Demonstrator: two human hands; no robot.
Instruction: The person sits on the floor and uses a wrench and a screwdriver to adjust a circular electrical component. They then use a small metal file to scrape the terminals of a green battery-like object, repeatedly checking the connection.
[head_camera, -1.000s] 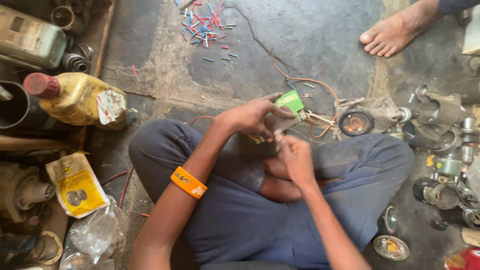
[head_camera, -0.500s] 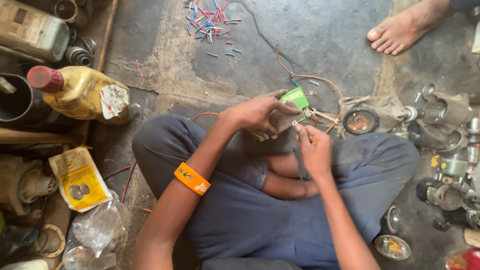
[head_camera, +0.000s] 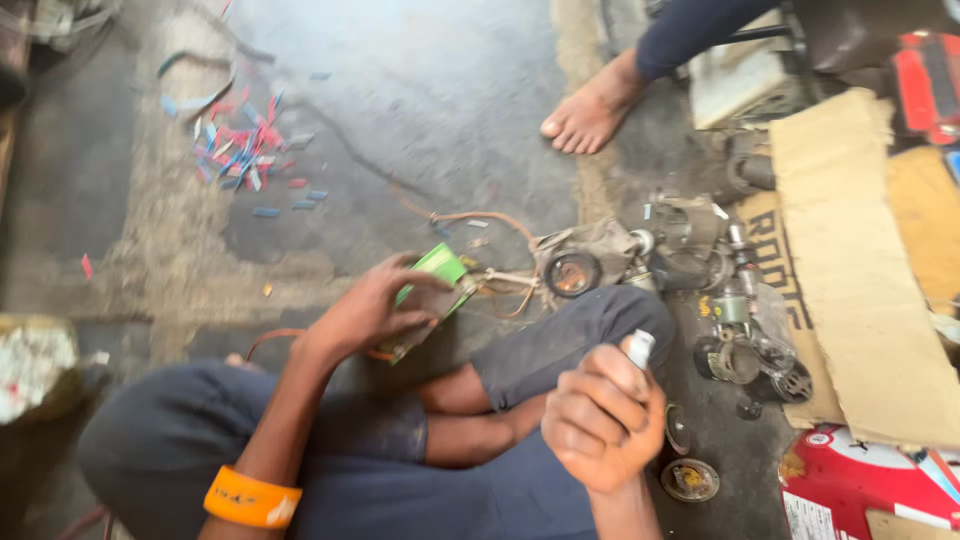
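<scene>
While seated cross-legged, left hand (head_camera: 370, 310) fingers gripping green box (head_camera: 432, 285); right hand (head_camera: 600, 415) fisted round white cylinder (head_camera: 638, 348), red package (head_camera: 860, 480) at four o'clock.

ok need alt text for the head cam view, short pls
Seated cross-legged on a concrete floor, a person grips a green box with the left hand and a small white-tipped object in the raised right hand; motor parts and cardboard lie alongside.

Bare foot (head_camera: 592, 108) of another person at top, on concrete floor (head_camera: 430, 90). Scattered red and blue wire sleeve bits (head_camera: 240, 155) upper left. Cardboard sheet (head_camera: 860, 270) right, motor parts (head_camera: 700, 260) beside it. Round metal cap (head_camera: 689, 480) near bottom.
</scene>
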